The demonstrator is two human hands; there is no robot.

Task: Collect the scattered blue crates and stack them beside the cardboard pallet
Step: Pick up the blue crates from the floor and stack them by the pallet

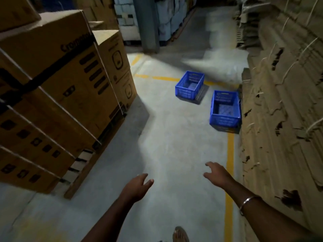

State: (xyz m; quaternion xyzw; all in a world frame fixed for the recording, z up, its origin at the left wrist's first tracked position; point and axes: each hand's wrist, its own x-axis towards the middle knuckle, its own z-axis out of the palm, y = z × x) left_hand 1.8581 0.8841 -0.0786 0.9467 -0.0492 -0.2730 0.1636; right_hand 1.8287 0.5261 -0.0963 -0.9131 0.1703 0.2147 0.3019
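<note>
Your left hand (138,186) reaches forward low in the view, fingers straight and loosely spread, holding nothing. Your right hand (217,174) is out ahead of it, fingers also relaxed and apart, touching nothing; a metal bangle (248,202) sits on that forearm. Both hands hang over the grey concrete floor (166,137), well short of the crates.

Two blue crates stand upright and open on the floor ahead of you. The near crate (225,110) is just beside the cardboard stack (279,102) on your right, at the far end of the yellow line (230,154) that runs along that stack. The far crate (189,86) stands further out in the aisle, to the left of the near one and apart from it, close to a second yellow line (166,78) that crosses the floor. Both look empty, though their insides are dim.

On your left rises a pile of strapped brown boxes (61,75), printed in black. A grey pillar (148,23) stands at the far end of the aisle, with pale wrapped goods (171,18) behind it. The toe of your sandal (180,234) shows at the bottom edge.
</note>
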